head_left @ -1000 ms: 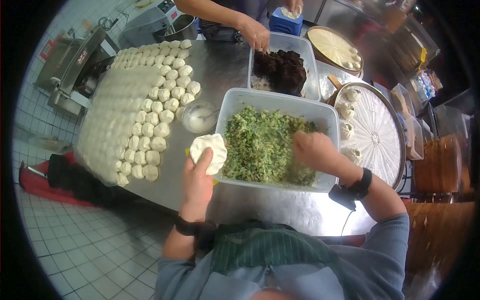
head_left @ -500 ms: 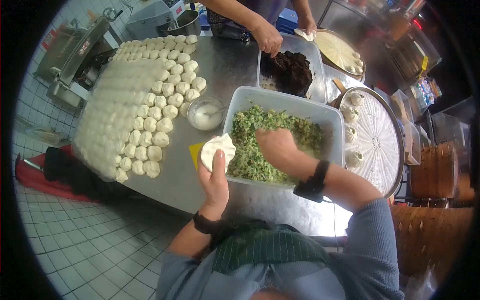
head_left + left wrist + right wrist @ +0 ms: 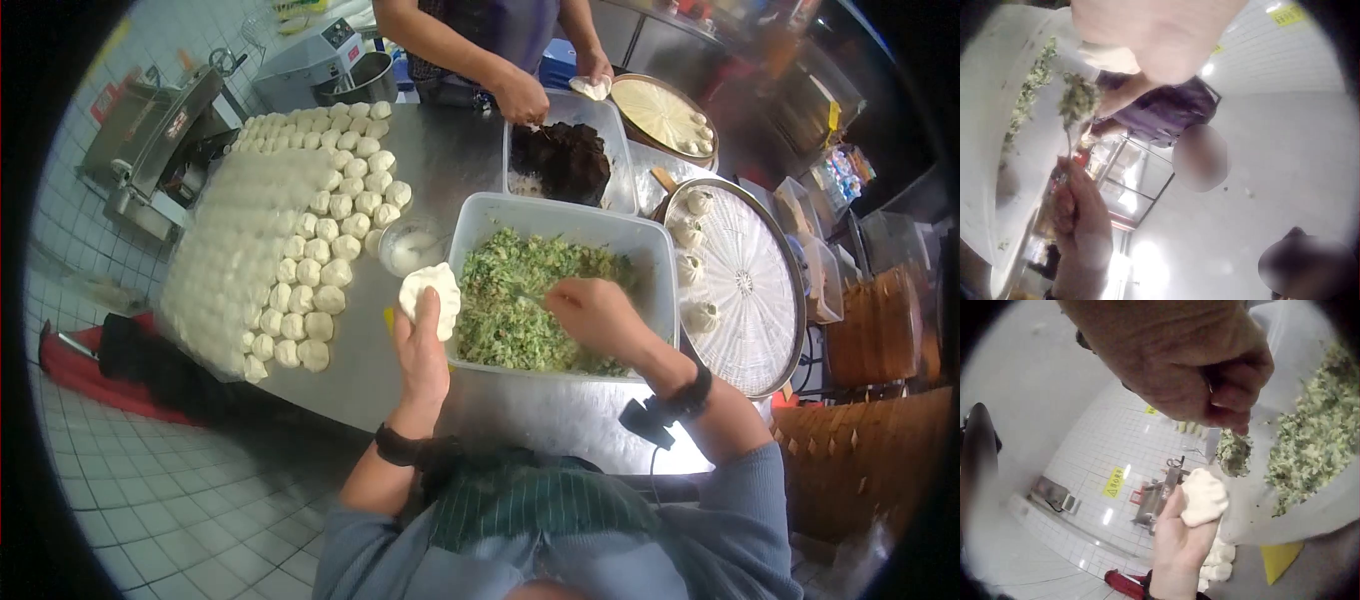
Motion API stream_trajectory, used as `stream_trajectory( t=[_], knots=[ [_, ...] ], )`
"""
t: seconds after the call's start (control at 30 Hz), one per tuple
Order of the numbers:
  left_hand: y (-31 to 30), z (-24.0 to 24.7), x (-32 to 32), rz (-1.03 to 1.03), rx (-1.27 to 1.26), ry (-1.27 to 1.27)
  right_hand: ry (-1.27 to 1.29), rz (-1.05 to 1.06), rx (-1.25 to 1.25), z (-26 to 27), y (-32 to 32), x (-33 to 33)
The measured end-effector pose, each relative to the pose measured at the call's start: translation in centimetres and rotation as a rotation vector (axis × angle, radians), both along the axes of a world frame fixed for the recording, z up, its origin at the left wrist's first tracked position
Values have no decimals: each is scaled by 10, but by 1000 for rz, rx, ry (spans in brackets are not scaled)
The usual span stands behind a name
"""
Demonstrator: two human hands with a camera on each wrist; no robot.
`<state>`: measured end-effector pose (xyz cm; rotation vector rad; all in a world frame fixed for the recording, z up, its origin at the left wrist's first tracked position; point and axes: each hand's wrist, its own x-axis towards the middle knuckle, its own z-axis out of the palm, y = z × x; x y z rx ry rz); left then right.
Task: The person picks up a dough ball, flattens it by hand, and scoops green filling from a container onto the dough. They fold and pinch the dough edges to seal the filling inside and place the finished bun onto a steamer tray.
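Two grips busy, mid-frame: left grip (image 3: 420,355) cupping dough wrapper (image 3: 431,298), right grip (image 3: 592,315) pinching loaded spoon (image 3: 1233,452); tilting it could spill filling (image 3: 505,310) onto surface (image 3: 450,150).

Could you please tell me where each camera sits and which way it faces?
Head: worn on the head, looking down at the steel table; both forearms show, left hand holding a dough wrapper, right hand over the filling tub.
Left wrist: on that wrist, looking up at the right hand's loaded utensil.
Right wrist: looks past its own fingers to the left hand.
Shared: both wrist views show the filling scoop.
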<state>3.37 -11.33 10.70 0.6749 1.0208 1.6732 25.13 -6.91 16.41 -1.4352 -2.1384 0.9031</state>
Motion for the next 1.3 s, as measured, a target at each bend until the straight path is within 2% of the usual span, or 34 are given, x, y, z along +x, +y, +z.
stream_trajectory(
  t=[0.1, 0.13, 0.2, 0.47, 0.53, 0.67, 0.8, 0.9, 1.03, 1.07, 1.1, 1.13, 1.27, 1.3],
  knots=[
    [8, 6, 15, -131, -95, -10, 65, -39, 75, 22, -20, 10],
    [12, 11, 23, -134, -89, -7, 67, -42, 81, 24, -26, 11],
    [15, 21, 43, -323, 34, 107, -30, -40, 243, 25, -40, 9],
    [16, -2, 58, -282, -34, 79, -138, -89, 353, 26, -58, 29],
    [18, -1, 50, -296, -77, 68, -211, -66, 356, 36, -59, 39],
    [16, 0, 51, -377, -219, 59, -289, 20, 525, 35, -66, 38],
    [13, 2, 57, -432, -194, 63, -409, 146, 644, 22, -65, 32],
    [10, 4, 52, -456, -221, 29, -457, 116, 615, 11, -57, 37],
    [15, 7, 42, -496, -196, -97, -507, -19, 442, -8, -41, 57],
    [16, 7, 39, -525, -205, -165, -508, -17, 443, -7, -39, 59],
    [17, 6, 38, -525, -209, -166, -576, -4, 361, -6, -37, 61],
    [18, 4, 37, -536, -196, -278, -642, 9, 278, -5, -36, 62],
    [19, 11, 37, -537, -261, -593, -562, 18, 323, 10, -34, 58],
    [19, 9, 36, -529, -263, -594, -453, 2, 393, 20, -37, 53]
  ],
)
